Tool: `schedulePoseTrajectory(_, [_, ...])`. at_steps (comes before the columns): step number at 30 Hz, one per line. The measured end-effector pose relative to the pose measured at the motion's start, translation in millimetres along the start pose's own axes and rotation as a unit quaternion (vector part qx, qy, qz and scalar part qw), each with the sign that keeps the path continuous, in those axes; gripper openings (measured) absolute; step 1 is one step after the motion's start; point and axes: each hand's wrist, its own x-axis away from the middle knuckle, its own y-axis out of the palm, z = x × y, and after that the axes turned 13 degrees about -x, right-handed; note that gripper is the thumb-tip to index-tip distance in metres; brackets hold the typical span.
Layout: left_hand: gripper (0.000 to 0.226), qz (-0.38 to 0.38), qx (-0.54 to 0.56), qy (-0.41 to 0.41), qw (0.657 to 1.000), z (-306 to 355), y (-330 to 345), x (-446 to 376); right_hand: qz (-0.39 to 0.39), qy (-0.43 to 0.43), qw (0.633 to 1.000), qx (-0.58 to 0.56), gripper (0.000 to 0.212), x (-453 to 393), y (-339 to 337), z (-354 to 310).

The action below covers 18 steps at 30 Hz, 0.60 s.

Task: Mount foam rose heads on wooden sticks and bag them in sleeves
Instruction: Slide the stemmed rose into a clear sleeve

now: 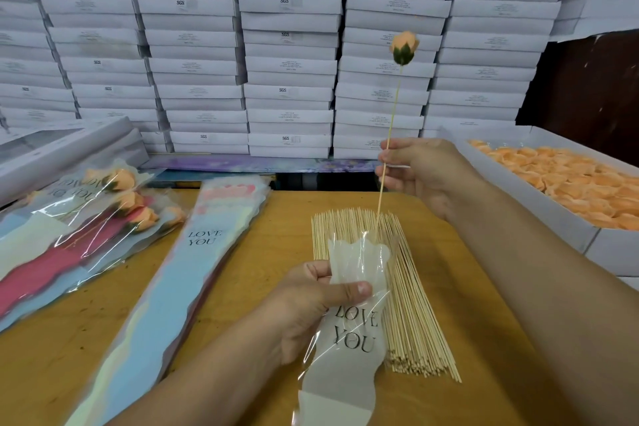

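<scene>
**Stick tip at the sleeve mouth: where the bagging can slip**

The right hand (420, 171) pinches a thin wooden stick (390, 128) partway down its length, its grip closed on the shaft between fingertips and thumb, with an orange foam rose (404, 48) mounted at the top, well above the hand. The stick's lower end reaches the scalloped mouth of a clear "LOVE YOU" sleeve (352, 308), which the left hand (311, 301) holds with thumb and curled fingers closed round its upper part, above the surface (242, 287)

Whether the tip is truly inside the sleeve or only in front of it cannot be told. If the film layers cling together, the pointed end could likely slide down the outside or pierce the plastic. The stick is long and slim, so a push from that high up could bow it and swing the rose sideways. A loose seat on the rose may let it twist or drop off. The sleeve hangs over the bundle of spare sticks (397, 287); dragging it could scatter them. The tray of rose heads (567, 183) lies close by the right forearm, so a wide elbow move might knock it
</scene>
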Motion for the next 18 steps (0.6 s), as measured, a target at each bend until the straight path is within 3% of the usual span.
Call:
schedulePoseTrajectory(14, [0.035, 0.022, 0.048, 0.02, 0.998, 2.2, -1.4, -2.5, -0.064, 0.034, 0.995, 0.064, 0.014, 27.5, -2.5, 35.1])
schedulePoseTrajectory(18, [0.024, 0.017, 0.038, 0.034, 0.999, 4.0, -0.3, 0.0, -0.067, 0.046, 0.993, 0.088, 0.014, 30.0, -8.5, 38.7])
